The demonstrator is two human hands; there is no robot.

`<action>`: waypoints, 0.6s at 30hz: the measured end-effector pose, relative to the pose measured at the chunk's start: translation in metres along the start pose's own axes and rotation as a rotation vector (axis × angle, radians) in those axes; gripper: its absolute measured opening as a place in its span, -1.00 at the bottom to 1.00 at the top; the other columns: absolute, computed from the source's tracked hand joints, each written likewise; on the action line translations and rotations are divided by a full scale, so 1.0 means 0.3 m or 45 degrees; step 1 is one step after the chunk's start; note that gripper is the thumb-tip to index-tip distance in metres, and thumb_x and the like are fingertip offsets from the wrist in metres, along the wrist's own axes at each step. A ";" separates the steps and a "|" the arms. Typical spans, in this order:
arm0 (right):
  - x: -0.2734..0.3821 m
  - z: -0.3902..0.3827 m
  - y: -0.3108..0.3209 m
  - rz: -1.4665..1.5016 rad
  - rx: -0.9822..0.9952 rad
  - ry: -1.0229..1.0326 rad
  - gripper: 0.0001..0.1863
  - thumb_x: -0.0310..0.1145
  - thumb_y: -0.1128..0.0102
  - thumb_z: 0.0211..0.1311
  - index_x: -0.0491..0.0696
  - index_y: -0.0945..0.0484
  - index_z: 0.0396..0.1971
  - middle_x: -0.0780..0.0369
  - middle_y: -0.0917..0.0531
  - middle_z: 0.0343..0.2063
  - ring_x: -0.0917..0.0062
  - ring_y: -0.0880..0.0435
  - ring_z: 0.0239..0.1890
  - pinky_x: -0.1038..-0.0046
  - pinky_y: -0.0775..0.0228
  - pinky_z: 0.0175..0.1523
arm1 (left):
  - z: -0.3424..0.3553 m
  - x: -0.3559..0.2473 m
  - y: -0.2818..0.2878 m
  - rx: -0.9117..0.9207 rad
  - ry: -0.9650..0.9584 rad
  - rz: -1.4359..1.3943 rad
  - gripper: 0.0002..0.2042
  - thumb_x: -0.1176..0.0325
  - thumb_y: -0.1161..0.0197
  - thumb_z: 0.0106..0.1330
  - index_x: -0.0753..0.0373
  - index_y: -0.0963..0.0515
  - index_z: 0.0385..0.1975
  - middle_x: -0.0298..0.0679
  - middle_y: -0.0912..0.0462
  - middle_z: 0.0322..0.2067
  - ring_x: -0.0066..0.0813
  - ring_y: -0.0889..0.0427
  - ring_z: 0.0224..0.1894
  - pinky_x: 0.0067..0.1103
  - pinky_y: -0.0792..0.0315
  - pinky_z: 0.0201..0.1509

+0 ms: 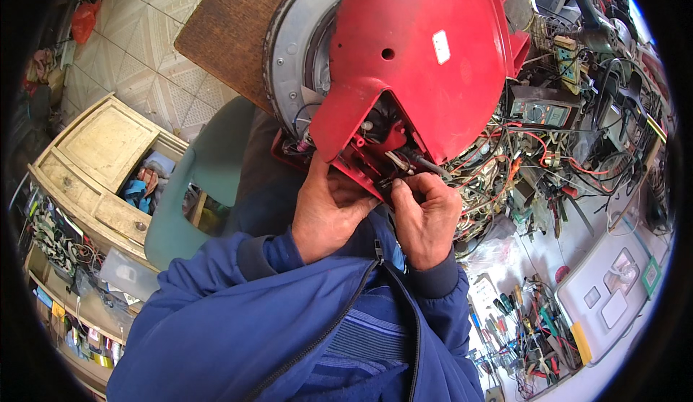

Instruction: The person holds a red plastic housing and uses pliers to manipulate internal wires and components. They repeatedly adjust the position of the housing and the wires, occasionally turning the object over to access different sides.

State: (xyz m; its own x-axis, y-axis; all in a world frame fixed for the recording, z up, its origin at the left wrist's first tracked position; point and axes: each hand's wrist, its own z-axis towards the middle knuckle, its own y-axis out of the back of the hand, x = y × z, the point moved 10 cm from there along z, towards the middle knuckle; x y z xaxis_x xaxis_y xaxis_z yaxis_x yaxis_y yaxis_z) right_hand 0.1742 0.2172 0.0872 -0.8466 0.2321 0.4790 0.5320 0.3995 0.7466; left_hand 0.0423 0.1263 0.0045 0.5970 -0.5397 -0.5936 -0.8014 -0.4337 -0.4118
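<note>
Pinched: both hands (328,211) (426,218) on red housing (419,63) wiring.

The white table (577,395) carries screwdrivers (530,330) near its front edge, a grey keyboard-like panel (613,294) at the right edge, and tangled wires (498,178) with a multimeter (538,110) farther back.

I have one view only, from the camera on my head, looking steeply down my chest and blue jacket (289,330). It sits close above my hands, the red housing (419,55) filling the upper middle. Its fisheye bends the edges: floor and wooden cabinet (101,156) left, cluttered workbench (577,149) right.
</note>
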 end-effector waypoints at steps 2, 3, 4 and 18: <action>-0.005 -0.001 -0.004 0.085 0.015 -0.066 -0.85 -0.43 -0.39 0.16 -0.21 -0.65 -0.49 0.03 -0.61 -0.56 0.16 -0.64 -0.53 0.22 -0.44 -0.35 | -0.002 0.019 -0.009 -0.020 0.010 -0.100 -0.18 0.71 -0.40 0.27 0.20 -0.09 0.48 -0.03 -0.66 0.10 -0.26 -0.77 0.08 -0.41 -0.67 0.18; 0.012 0.001 -0.003 0.049 0.010 -0.026 -0.85 -0.43 -0.39 0.16 -0.20 -0.65 -0.50 0.03 -0.61 -0.56 0.16 -0.64 -0.53 0.22 -0.44 -0.36 | -0.002 0.026 -0.011 -0.032 0.014 -0.149 -0.18 0.71 -0.39 0.27 0.19 -0.09 0.48 -0.03 -0.65 0.10 -0.26 -0.77 0.08 -0.41 -0.68 0.18; 0.029 0.003 -0.002 0.013 0.005 0.014 -0.85 -0.44 -0.39 0.16 -0.20 -0.65 -0.50 0.03 -0.61 -0.56 0.15 -0.64 -0.53 0.21 -0.44 -0.36 | 0.001 0.032 -0.014 -0.013 0.046 -0.096 -0.22 0.72 -0.40 0.26 0.21 -0.15 0.44 -0.06 -0.63 0.13 -0.28 -0.73 0.13 -0.40 -0.66 0.21; 0.079 0.029 0.001 -0.262 0.064 0.125 -0.81 -0.37 -0.41 0.20 -0.14 -0.62 -0.51 0.03 -0.62 -0.50 0.03 -0.65 -0.45 0.12 -0.46 -0.33 | 0.018 0.037 -0.018 -0.011 0.071 -0.049 -0.21 0.73 -0.36 0.27 0.23 -0.09 0.46 -0.04 -0.59 0.16 -0.28 -0.72 0.14 -0.41 -0.68 0.18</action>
State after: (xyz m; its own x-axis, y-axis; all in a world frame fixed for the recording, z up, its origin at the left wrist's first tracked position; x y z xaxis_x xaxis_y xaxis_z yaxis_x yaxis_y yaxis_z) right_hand 0.1540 0.2305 0.0947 -0.9301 0.0551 0.3633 0.3446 0.4735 0.8106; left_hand 0.0532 0.1266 -0.0037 0.6287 -0.5618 -0.5378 -0.7776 -0.4613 -0.4272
